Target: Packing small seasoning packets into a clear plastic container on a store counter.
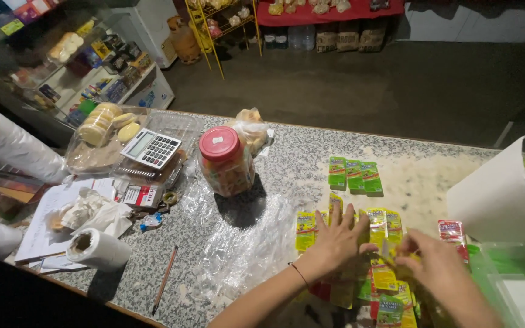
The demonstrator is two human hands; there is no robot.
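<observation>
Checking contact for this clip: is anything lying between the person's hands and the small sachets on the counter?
Nothing visible does. The left hand rests flat on the yellow sachets, and the right hand pinches one sachet in its fingers. The red-lidded jar and the calculator stand off to the left, clear of both hands.

Bare counter (311, 152) lies open behind the sachets (353, 174); the red-lidded jar (226, 161) blocks the left.
</observation>
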